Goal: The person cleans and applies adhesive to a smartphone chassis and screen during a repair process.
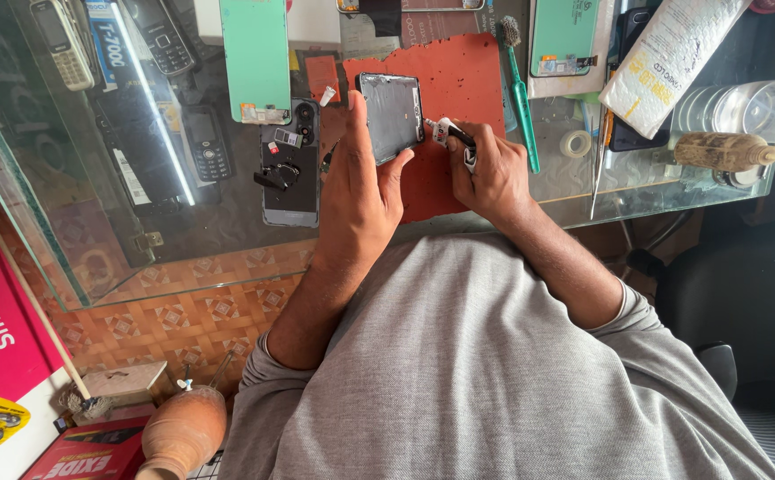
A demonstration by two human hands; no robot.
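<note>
A big glass table (94,240) lies under both hands. On it, right under the fingers, is a flat red mat (458,71).

The left hand (356,191) holds a dark phone frame (390,114). The thumb lies on one long side and the other fingers curl around the far side, so the hand is closed on it. The frame rests on the red mat and sticks out past the fingertips, away from the person.

The right hand (492,173) is just beside the left hand. Its fingers are pinched tight on a small glue tube (448,133). The thin tip of the tube points at the edge of the phone frame and seems to touch it, close to the left hand's fingertips.

On the outer side of the left hand, very near the thumb, lies an open phone back (290,164) with small parts showing inside. A green phone cover (256,58) lies past it, farther from the fingers.

On the outer side of the right hand, close to the knuckles, lies a green toothbrush (519,89). A little roll of clear tape (574,143) sits a bit farther out. Well away from the left fingers, old button phones (160,36) rest under the glass.
</note>
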